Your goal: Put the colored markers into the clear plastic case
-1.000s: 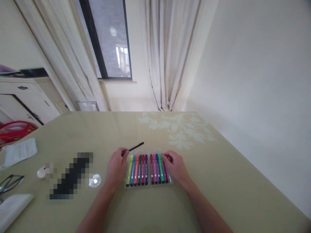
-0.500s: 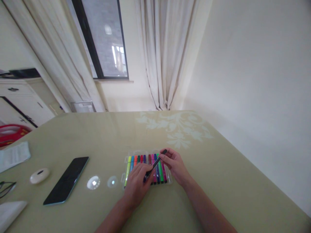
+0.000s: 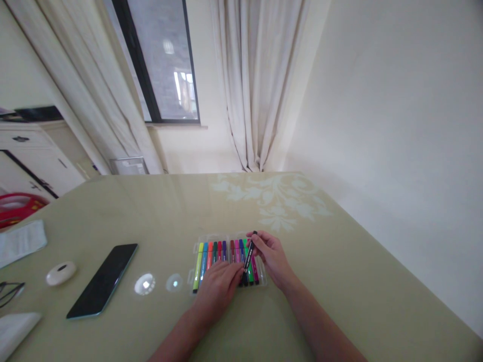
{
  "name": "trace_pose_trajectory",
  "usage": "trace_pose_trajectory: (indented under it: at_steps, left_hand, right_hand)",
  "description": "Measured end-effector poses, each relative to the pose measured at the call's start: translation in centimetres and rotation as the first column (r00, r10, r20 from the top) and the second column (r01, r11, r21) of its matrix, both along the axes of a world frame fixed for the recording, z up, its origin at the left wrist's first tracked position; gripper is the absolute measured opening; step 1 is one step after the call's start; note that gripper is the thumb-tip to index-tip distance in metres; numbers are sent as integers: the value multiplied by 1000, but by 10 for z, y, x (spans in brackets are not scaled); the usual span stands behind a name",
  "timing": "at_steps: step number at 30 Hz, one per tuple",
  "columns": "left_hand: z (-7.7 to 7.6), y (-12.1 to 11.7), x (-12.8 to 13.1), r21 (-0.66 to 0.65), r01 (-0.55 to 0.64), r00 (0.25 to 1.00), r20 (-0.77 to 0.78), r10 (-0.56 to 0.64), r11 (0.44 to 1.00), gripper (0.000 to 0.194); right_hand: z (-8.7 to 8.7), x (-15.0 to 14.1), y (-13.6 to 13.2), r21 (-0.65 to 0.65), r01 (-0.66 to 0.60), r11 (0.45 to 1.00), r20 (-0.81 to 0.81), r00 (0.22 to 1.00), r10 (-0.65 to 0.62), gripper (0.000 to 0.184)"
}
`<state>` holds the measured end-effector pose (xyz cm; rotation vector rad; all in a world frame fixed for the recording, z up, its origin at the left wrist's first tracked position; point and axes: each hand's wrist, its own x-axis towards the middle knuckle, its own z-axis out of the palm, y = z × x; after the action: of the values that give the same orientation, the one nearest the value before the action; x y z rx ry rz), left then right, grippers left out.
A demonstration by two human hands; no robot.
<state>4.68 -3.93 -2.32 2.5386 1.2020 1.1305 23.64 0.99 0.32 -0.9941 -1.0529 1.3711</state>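
Note:
A black felt-tip marker (image 3: 249,255) with pale lettering slants above an open clear plastic case (image 3: 263,283). Its upper end is pinched between the thumb and fingers of my right hand (image 3: 272,254). At the lower end, the fingertips of my left hand (image 3: 220,282) close on the same marker. Felt-tip markers of many colours lie side by side in the case, among them a yellow marker (image 3: 198,266) at the left and a magenta marker (image 3: 255,271) at the right. My left hand covers the lower parts of several middle ones.
Left of the case, a dark phone (image 3: 103,281) lies on the greenish table (image 3: 151,216). Beyond it are a white oval object (image 3: 61,273), a pale blue face mask (image 3: 22,241), and a black wire-like item (image 3: 9,291). A wall (image 3: 407,125) borders the table's right side.
The black marker has turned steeper, and its lettering now faces me. My left fingertips have shifted slightly right along with its lower end; my right hand has barely moved.

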Motion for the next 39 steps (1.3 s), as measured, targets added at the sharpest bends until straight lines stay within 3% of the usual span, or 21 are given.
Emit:
trace_pose_trajectory:
  at_steps: [4, 7, 10, 14, 21, 25, 31, 33, 35, 37, 39]
  left_hand:
    - [6, -4, 4, -36, 58, 994, -94, -61, 998, 23]
    - [10, -8, 5, -101, 87, 971, -214, -107, 991, 41]
    - [11, -9, 6, -149, 73, 947, -299, -116, 986, 47]
    - [9, -8, 8, -143, 36, 923, -376, -88, 989, 46]
    - [3, -11, 13, -35, 18, 900, -435, -32, 999, 46]
    - [0, -12, 17, -50, -23, 909, -416, 0, 998, 44]
    - [5, -8, 13, -30, 35, 930, -366, -43, 999, 38]
    - [15, -3, 5, -44, -25, 945, -327, 9, 999, 28]
    - [27, 3, -8, -47, -206, 931, -317, 181, 977, 22]
    - [39, 9, -24, -40, -445, 839, -367, 401, 895, 28]
    - [48, 12, -37, -39, -654, 689, -443, 573, 756, 32]
  right_hand:
    - [-4, 10, 7, 37, 110, 993, 156, 981, -115, 39]
    - [-9, 21, 12, 33, 103, 994, 324, 940, -108, 38]
    - [-14, 28, 15, 75, 55, 996, 530, 844, -87, 32]
    - [-17, 27, 14, 204, 36, 978, 717, 675, -174, 21]
    - [-17, 22, 11, 194, -36, 980, 801, 582, -137, 6]
    - [-19, 20, 12, 192, -32, 981, 800, 583, -138, 11]
    - [-23, 22, 17, 259, 4, 966, 818, 531, -221, 11]
    - [-22, 24, 18, 242, 41, 970, 825, 517, -227, 13]
    - [-19, 26, 19, 227, 76, 971, 842, 486, -235, 14]
    - [-16, 27, 18, 219, 97, 971, 861, 449, -239, 16]
    - [-14, 26, 17, 215, 95, 972, 872, 429, -235, 17]
